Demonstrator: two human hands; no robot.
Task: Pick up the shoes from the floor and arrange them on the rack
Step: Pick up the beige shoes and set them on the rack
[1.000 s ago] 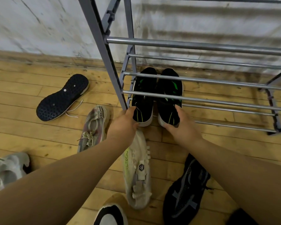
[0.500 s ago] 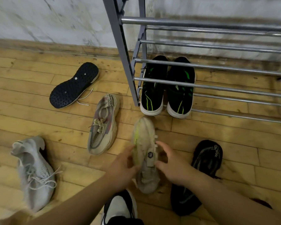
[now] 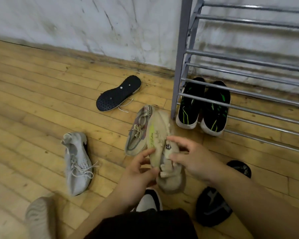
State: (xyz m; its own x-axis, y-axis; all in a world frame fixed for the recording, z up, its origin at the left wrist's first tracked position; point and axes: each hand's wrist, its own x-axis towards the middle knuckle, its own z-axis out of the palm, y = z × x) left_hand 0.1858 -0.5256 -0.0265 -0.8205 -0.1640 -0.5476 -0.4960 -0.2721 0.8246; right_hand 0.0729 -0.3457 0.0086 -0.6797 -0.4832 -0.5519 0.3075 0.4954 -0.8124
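Note:
Both my hands hold a beige sneaker (image 3: 160,133) with a yellow-green side stripe, lifted off the floor. My left hand (image 3: 138,171) grips its left side near the heel; my right hand (image 3: 193,157) pinches its tongue and right side. A pair of black sneakers with green stripes (image 3: 204,107) stands on the lowest bars of the grey metal rack (image 3: 181,54), at its left end. Just behind the held shoe a beige-pink sneaker (image 3: 136,133) lies on the floor.
On the wooden floor lie a black shoe sole-up (image 3: 118,93), a white sneaker (image 3: 77,163), a pale shoe (image 3: 40,218) at bottom left, a black-and-white shoe (image 3: 150,200) under my arms and a black shoe (image 3: 214,204) at lower right. A white wall stands behind.
My hands left the black pair on the rack, came back to the beige sneaker on the floor and raised it. The view swung left.

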